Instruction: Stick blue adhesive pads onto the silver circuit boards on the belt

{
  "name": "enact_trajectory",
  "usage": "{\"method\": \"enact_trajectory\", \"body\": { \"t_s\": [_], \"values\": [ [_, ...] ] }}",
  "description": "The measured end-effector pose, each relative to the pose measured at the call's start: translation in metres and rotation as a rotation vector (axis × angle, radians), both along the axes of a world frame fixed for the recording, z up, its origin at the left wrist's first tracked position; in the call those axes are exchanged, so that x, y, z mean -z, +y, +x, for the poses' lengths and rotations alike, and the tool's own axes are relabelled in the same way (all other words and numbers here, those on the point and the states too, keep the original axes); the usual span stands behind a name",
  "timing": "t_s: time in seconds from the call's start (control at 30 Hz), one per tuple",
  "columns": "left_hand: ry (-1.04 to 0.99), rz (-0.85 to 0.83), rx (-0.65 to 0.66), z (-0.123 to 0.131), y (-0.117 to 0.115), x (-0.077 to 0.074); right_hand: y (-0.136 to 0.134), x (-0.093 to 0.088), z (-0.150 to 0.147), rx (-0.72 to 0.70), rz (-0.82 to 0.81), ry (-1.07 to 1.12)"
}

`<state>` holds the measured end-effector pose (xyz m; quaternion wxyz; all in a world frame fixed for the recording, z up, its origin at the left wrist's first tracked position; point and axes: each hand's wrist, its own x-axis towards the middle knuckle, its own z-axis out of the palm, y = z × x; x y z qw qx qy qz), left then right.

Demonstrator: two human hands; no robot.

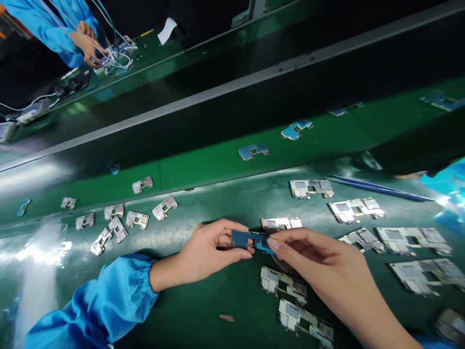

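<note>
Between my two hands is a blue circuit board (241, 239) with a notch in its middle, raised above the green bench mat. My left hand (214, 247) pinches its left end between thumb and fingers. The right end is gripped by my right hand (316, 257), thumb on top; part of the board is hidden there. Just behind it lies a silver-shielded circuit board (281, 223). Below my right hand are two more such boards, an upper one (269, 280) and a lower one (290, 315), partly covered by the hand.
Several shielded boards (414, 241) lie at right, with blue tweezers (381, 188) behind them. A cluster of boards (116, 228) is at left. Blue boards (253, 151) rest on the green strip (196, 167). Across the rail, another person's hands (87, 43) work among cables.
</note>
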<state>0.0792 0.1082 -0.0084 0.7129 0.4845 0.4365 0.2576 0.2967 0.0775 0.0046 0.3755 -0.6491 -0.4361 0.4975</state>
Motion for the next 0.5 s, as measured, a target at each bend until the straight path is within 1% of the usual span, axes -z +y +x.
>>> {"method": "enact_trajectory", "body": {
  "t_s": [0.13, 0.3, 0.4, 0.5],
  "values": [
    [-0.023, 0.013, -0.004, 0.000, 0.000, 0.003, 0.000, -0.001, -0.002, 0.033, 0.017, 0.012],
    [-0.010, 0.023, 0.005, 0.001, 0.001, 0.000, 0.002, -0.008, -0.004, 0.011, 0.000, 0.020],
    [0.037, 0.077, 0.021, 0.000, 0.001, -0.002, 0.004, -0.011, -0.006, 0.029, 0.009, 0.025],
    [0.089, 0.154, 0.035, -0.001, 0.002, -0.002, 0.006, -0.014, -0.006, 0.017, 0.003, 0.029]
  ]
}}
